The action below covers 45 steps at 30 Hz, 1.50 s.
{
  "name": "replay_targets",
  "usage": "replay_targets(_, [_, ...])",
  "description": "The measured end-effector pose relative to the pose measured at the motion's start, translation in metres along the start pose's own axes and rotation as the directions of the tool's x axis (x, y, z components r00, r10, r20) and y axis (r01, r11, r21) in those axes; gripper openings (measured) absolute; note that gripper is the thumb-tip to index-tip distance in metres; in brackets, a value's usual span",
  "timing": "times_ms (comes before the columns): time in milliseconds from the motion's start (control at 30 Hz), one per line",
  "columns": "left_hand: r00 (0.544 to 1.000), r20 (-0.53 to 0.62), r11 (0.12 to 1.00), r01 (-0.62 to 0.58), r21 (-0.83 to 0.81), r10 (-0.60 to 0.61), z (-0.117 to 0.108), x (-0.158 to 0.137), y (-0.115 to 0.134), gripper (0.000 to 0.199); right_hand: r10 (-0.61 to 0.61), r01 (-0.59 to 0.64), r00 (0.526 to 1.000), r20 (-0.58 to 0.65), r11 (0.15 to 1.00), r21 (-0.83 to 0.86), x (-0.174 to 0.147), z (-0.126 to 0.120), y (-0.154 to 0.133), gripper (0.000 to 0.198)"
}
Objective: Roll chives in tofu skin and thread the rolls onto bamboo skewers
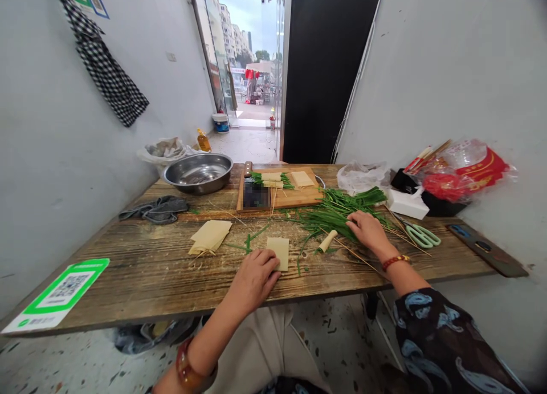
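My left hand (255, 275) lies on the wooden table, fingers stretched over the left edge of a square beige sheet (280, 250), which looks like tofu skin. My right hand (368, 231) is at the pile of green chives (333, 214), its fingers bent and pressed together on the stalks; the fingertips are partly hidden. Between the hands a rolled beige sheet (328, 242) with green inside lies on a thin stick. Left of my left hand is a stack of beige sheets (210, 236). Loose chive bits (248, 243) lie nearby.
Farther back, a cutting board (299, 197) bears a cleaver (256, 198), filled rolls (272, 180) and more sheets (302, 179). A steel basin (199, 173) and grey cloth (154, 209) are left. Scissors (421, 235), a tissue pack (408, 204) and a phone (485, 247) are right.
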<state>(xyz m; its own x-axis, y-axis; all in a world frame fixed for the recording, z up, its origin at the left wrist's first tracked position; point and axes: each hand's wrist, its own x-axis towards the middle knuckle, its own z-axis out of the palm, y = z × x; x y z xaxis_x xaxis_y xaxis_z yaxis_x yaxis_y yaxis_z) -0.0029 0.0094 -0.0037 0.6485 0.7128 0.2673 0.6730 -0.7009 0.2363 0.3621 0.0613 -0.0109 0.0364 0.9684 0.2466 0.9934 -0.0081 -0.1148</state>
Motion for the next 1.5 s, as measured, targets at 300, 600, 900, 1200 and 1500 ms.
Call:
replay_targets(300, [1.0, -0.02, 1.0, -0.007, -0.024, 0.007, -0.001, 0.002, 0.0, 0.016, 0.021, -0.024, 0.999, 0.047, 0.997, 0.068, 0.009, 0.006, 0.016, 0.028])
replay_targets(600, [0.999, -0.031, 0.999, -0.019, -0.031, 0.019, 0.0, 0.001, -0.002, 0.015, -0.099, 0.098, 0.986, 0.134, 0.995, 0.015, 0.002, 0.004, 0.01, 0.028])
replay_targets(900, [1.0, -0.022, 1.0, -0.012, -0.016, 0.012, 0.0, 0.001, -0.001, 0.016, -0.006, 0.001, 0.997, 0.073, 0.997, 0.073, 0.0, -0.003, -0.002, 0.022])
replay_targets(1200, [0.998, -0.058, 0.999, -0.038, -0.029, 0.036, -0.002, 0.001, -0.002, 0.016, 0.116, -0.152, 0.988, 0.1, 0.812, 0.563, 0.011, -0.02, -0.001, 0.024])
replay_targets(1500, [0.941, -0.334, 0.993, 0.022, -0.114, -0.06, 0.001, -0.005, -0.003, 0.021, -0.151, -0.147, 0.965, 0.215, 0.368, 0.918, -0.021, -0.039, -0.092, 0.039])
